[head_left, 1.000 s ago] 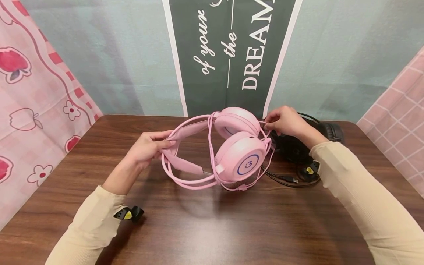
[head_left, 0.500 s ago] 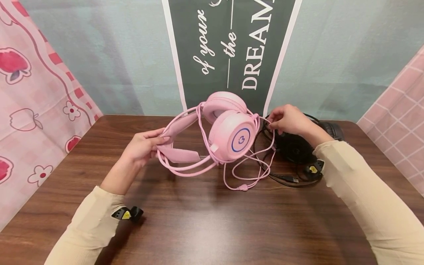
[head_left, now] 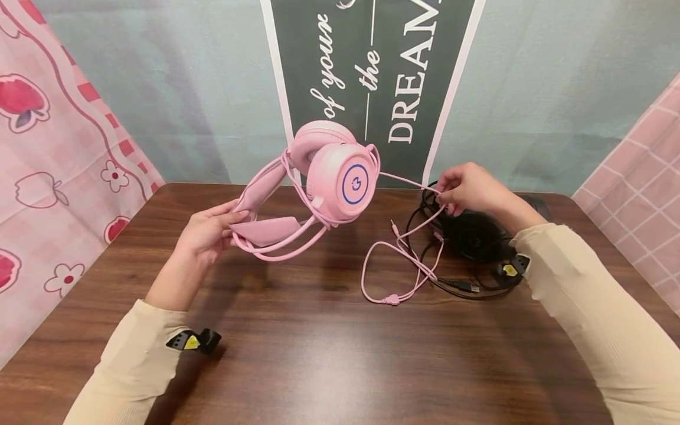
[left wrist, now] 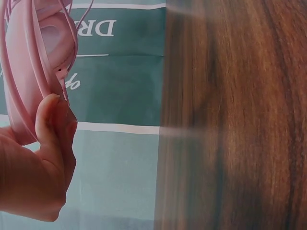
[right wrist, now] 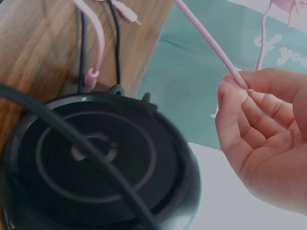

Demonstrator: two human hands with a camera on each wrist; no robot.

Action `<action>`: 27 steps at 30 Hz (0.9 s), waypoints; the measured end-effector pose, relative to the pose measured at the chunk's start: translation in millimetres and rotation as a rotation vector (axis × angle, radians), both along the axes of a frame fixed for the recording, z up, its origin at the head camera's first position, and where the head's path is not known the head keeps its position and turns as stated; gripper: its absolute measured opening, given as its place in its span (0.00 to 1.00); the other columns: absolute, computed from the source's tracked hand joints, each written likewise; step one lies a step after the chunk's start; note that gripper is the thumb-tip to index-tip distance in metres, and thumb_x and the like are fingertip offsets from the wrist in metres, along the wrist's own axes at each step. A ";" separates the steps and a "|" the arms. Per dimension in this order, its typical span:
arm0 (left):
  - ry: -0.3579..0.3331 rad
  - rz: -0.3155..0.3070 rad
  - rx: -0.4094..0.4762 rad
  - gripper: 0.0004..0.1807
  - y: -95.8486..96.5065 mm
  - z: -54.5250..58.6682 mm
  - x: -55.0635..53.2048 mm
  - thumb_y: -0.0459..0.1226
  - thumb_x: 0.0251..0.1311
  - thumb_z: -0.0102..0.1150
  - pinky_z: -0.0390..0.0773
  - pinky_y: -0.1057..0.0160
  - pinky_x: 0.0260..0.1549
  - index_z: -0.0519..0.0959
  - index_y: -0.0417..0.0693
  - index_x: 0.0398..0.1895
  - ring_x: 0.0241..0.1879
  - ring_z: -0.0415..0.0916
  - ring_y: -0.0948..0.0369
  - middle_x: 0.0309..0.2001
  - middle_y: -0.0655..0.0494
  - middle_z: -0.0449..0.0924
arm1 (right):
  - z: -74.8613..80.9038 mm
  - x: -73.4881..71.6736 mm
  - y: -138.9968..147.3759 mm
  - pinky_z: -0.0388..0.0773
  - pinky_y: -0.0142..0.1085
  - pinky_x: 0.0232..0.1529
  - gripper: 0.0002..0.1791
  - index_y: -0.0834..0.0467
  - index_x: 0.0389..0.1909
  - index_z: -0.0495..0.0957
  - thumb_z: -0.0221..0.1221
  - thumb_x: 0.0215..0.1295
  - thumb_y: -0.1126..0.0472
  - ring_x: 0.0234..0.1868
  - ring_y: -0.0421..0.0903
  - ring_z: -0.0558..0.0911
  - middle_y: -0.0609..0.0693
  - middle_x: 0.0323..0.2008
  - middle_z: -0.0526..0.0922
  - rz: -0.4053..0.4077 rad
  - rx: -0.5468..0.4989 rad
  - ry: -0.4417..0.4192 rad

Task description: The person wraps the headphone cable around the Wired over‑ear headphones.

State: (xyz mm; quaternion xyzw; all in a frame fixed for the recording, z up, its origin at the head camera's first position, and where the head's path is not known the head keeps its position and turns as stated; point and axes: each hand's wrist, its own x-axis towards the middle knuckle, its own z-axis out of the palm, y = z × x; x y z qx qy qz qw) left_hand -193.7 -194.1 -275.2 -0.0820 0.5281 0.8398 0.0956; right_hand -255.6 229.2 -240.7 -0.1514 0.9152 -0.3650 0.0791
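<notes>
Pink headphones hang tilted above the table, ear cups toward the back wall. My left hand grips them by the headband, thumb on one side and fingers on the other; the left wrist view shows the same hold on the band. My right hand pinches the pink cable between thumb and fingertips. From there the cable runs left to an ear cup and down to loose loops on the table, with a slim plug and a pink connector.
Black headphones lie under and behind my right hand, their black cable and USB plug close to the pink loops. The wooden table meets a curtain wall with a dark lettered panel. Pink patterned cloths hang at both sides.
My left hand has drawn the pink headphones left and the cups have risen. The cable now stretches out between them and my right hand, which has moved slightly right.
</notes>
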 end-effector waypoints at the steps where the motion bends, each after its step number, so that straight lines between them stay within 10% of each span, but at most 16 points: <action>1: -0.005 0.002 0.003 0.12 -0.1 0.0 -0.1 0.22 0.57 0.50 0.80 0.64 0.17 0.76 0.47 0.34 0.19 0.78 0.61 0.23 0.50 0.80 | 1.2 0.3 -0.9 0.80 0.37 0.19 0.03 0.71 0.30 0.73 0.55 0.56 0.73 0.16 0.44 0.77 0.54 0.18 0.76 -0.003 -0.016 -0.006; 11: -0.043 0.026 -0.005 0.17 1.1 0.5 -1.8 0.23 0.57 0.52 0.80 0.66 0.16 0.67 0.42 0.49 0.19 0.77 0.61 0.23 0.51 0.79 | 7.8 1.2 -4.5 0.81 0.35 0.20 0.05 0.68 0.27 0.67 0.49 0.60 0.78 0.19 0.45 0.80 0.56 0.21 0.79 0.012 -0.182 -0.094; 27: -0.053 0.014 -0.007 0.22 2.5 -1.2 -2.5 0.24 0.59 0.48 0.81 0.66 0.19 0.61 0.39 0.57 0.21 0.77 0.62 0.24 0.52 0.79 | 5.2 4.0 -3.2 0.73 0.32 0.15 0.07 0.66 0.29 0.66 0.55 0.59 0.73 0.15 0.46 0.74 0.52 0.19 0.75 0.084 0.041 0.052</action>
